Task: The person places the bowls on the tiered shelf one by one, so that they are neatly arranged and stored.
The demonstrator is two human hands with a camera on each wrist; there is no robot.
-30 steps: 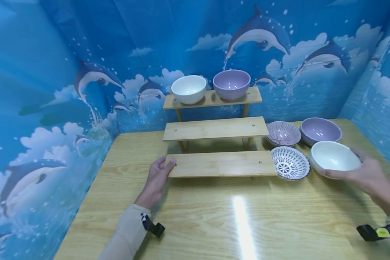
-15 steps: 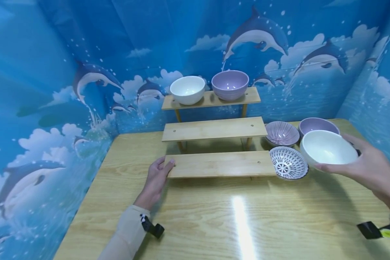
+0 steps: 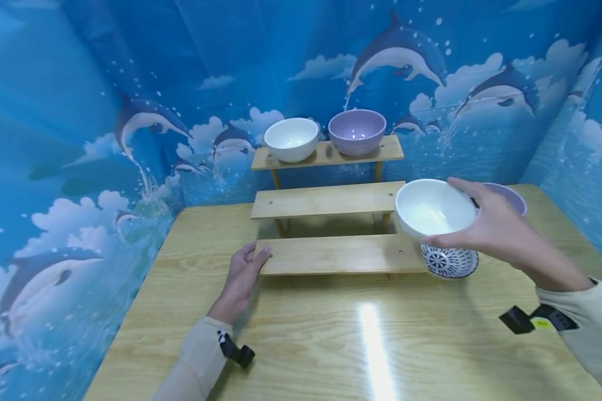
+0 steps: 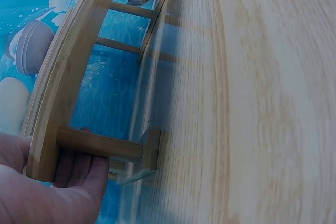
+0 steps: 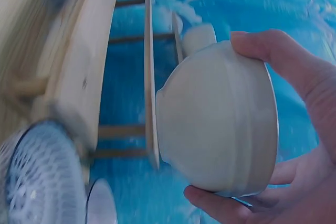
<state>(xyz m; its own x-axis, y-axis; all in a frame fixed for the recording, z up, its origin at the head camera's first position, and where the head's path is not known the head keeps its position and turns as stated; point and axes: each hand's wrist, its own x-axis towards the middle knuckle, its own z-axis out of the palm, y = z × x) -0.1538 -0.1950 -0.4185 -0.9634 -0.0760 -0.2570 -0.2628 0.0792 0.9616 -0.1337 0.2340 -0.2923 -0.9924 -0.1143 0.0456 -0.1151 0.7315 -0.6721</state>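
My right hand (image 3: 496, 223) grips a white bowl (image 3: 431, 209) by its side, thumb at the near rim and fingers at the far side. The bowl is in the air, over the right ends of the lower and middle boards. In the right wrist view the same bowl (image 5: 215, 119) shows its outer wall. My left hand (image 3: 240, 275) holds the left end of the lowest board (image 3: 341, 255) of a three-step wooden stand; in the left wrist view its fingers (image 4: 79, 169) curl under that board, beside a round leg.
On the top board (image 3: 326, 156) stand a white bowl (image 3: 292, 139) and a purple bowl (image 3: 357, 132). Right of the stand are a black-and-white patterned bowl (image 3: 451, 263) and a partly hidden purple bowl (image 3: 511, 197). A dolphin-print backdrop (image 3: 301, 50) rises behind the table (image 3: 301, 340).
My right hand has lifted the white bowl off the table and carried it left toward the stand; it now hides the striped purple bowl. My left hand stays on the lowest board.
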